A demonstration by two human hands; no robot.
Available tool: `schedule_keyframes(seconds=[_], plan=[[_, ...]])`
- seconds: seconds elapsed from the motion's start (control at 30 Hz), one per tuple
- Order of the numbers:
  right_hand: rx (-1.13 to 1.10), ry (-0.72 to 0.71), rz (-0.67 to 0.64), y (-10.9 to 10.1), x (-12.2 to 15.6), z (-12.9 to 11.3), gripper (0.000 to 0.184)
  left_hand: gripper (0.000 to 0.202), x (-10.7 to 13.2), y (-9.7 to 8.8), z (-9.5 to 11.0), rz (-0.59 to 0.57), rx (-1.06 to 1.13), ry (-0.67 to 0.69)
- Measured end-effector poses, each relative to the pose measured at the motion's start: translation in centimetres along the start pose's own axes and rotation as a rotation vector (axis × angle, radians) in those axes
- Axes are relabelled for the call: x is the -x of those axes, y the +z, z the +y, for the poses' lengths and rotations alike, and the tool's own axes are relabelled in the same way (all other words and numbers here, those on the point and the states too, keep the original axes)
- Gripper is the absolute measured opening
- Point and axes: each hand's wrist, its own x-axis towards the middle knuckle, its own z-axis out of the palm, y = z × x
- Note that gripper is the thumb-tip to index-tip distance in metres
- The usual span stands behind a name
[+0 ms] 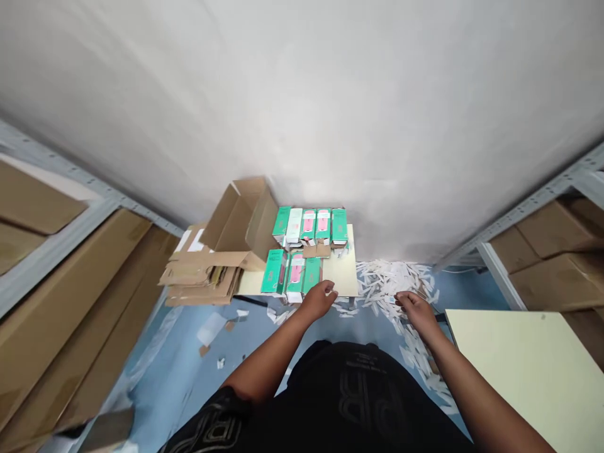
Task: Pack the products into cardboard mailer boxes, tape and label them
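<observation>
Single head-height view, forward and down

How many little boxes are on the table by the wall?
8: five little boxes in the back row, three in the front row near the left hand. More may be hidden.

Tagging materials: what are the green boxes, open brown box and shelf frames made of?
Green boxes: likely thin card, printed; folded edges.
Open brown box: probably corrugated cardboard, matte; plain brown, folded-out flap.
Shelf frames: perhaps painted metal, grey; rows of holes.

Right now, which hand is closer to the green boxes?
Left. The left hand is close by the green boxes; the right hand is farther right, over the white scraps.
</observation>
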Motion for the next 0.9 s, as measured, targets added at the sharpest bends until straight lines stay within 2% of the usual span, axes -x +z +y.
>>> schedule_keyframes(seconds=[0.13,0.27,0.33,0.47,0.6,0.77,0.83,0.9], plan=[[0.017,-0.058,-0.223,3.7,-2.9,-3.2,0.039,0.032,1.4,-2.6,-2.4,0.202,-0.114,-0.101],[0.09,-0.143,-0.362,8.4,-3.6,-5.6,0.037,0.061,1.8,-6.5,-6.3,0.446,-0.345,-0.213],[0.115,-0.148,-0.408,10.4,-3.4,-6.1,0.038,0.078,1.1,-8.3,-8.5,0.488,-0.398,-0.319],[0.177,-0.096,-0.456,14.1,-3.1,-6.9,0.039,0.099,-1.2,-10.4,-12.5,0.333,-0.33,-0.517],[0.21,-0.07,-0.505,19.6,-3.1,-8.8,0.033,0.104,-2.4,-11.0,-15.4,0.263,-0.288,-0.471],[0.126,-0.006,-0.56,28.1,-3.2,-11.6,0.026,0.1,-2.4,-12.8,-16.8,0.222,-0.233,-0.421],[0.086,0.036,-0.589,30.1,-2.9,-12.6,0.024,0.099,-2.1,-14.0,-16.9,0.22,-0.158,-0.424],[0.049,0.109,-0.612,31.1,-2.6,-13.6,0.025,0.096,-1.5,-15.3,-16.9,0.23,-0.038,-0.418]])
